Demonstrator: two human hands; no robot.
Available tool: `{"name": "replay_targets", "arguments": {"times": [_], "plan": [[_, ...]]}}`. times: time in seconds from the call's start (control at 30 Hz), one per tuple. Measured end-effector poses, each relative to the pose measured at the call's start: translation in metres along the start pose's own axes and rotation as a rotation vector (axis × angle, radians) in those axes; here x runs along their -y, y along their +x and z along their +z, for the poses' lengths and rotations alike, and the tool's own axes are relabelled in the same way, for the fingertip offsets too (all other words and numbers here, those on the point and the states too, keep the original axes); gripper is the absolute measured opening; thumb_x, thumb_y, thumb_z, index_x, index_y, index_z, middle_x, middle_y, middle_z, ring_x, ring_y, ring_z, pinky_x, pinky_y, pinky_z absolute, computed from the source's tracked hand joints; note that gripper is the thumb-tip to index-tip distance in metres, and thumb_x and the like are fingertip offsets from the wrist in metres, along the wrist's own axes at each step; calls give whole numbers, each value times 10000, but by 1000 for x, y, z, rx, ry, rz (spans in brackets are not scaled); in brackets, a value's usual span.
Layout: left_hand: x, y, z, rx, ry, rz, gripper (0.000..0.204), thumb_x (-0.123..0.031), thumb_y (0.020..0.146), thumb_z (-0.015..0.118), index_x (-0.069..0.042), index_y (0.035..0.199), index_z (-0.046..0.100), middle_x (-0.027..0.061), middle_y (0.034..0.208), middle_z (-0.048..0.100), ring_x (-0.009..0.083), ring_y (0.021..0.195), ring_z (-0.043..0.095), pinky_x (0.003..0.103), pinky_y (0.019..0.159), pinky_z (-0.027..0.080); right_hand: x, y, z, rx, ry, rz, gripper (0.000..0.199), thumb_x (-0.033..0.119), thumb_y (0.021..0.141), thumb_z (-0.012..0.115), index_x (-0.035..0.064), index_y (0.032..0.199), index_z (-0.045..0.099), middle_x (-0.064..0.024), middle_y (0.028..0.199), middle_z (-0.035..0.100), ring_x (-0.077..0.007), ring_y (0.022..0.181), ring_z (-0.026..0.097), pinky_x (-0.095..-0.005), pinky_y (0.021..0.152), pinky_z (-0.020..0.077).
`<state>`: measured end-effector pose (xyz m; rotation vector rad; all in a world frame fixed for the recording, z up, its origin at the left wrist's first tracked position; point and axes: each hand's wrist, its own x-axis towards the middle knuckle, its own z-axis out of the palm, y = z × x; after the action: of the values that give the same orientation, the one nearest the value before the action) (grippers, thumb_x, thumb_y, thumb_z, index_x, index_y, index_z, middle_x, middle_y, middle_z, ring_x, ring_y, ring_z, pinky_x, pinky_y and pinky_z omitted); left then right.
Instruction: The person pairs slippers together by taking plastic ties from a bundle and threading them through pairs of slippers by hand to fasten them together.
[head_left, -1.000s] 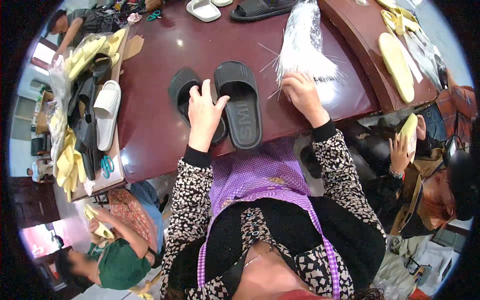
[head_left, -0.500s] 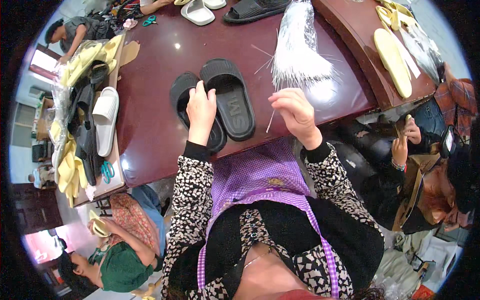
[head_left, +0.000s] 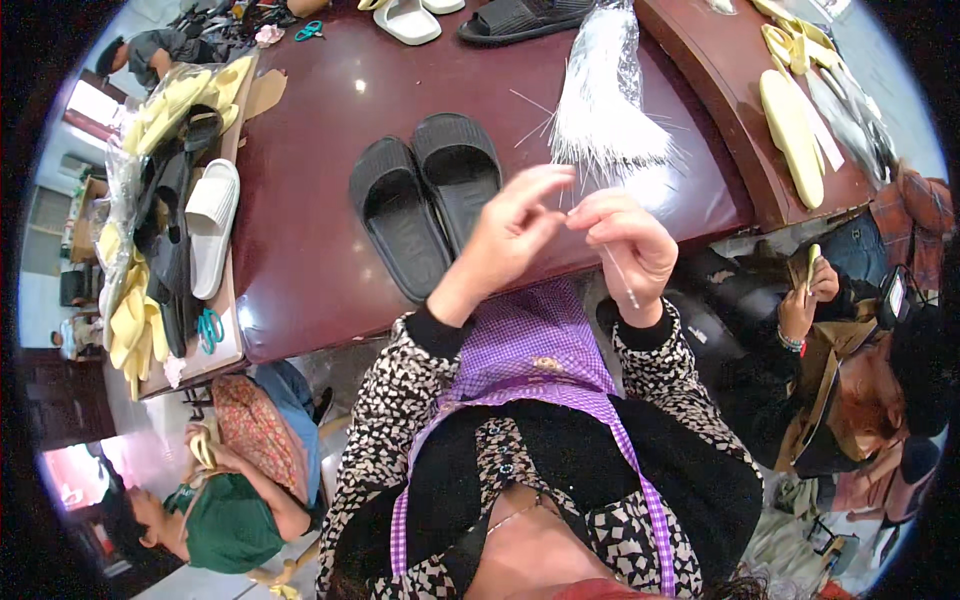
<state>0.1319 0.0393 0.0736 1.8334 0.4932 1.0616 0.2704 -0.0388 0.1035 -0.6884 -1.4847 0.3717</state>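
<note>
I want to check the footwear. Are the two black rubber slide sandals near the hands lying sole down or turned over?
Sole down. The two black rubber slide sandals lie flat, side by side on the dark red table, straps facing up.

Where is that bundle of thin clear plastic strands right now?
In the head view, the bundle of thin clear plastic strands lies on the dark red table, right of the pair of black ribbed slide sandals and just beyond the raised right hand.
</note>
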Motion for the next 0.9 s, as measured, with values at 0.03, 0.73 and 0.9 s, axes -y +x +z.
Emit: {"name": "replay_targets", "arguments": {"times": [0.03,0.73,0.9], "plan": [[-2,1,5,65,-280,-47,243,-27,858,584,2,1099,583,77,1087,613,125,808,600,242,735,475,2,3,2,-14,52,14,116,-86,809,557,11,874,557,-163,865,632,-264,832,590,-353,777,478],[-59,-60,-32,-134,446,304,151,18,727,679,-1,870,637,109,734,610,252,633,584,319,593,466,1,17,-32,-365,182,273,128,48,884,562,16,1005,586,-99,805,613,-157,666,525,-279,615,434],[-66,-96,-44,-150,645,258,164,15,701,684,-8,851,621,91,711,578,250,617,549,333,573,448,-24,12,17,-69,-59,787,142,-3,851,556,7,981,612,-29,760,631,-73,602,533,-195,536,420]]}}
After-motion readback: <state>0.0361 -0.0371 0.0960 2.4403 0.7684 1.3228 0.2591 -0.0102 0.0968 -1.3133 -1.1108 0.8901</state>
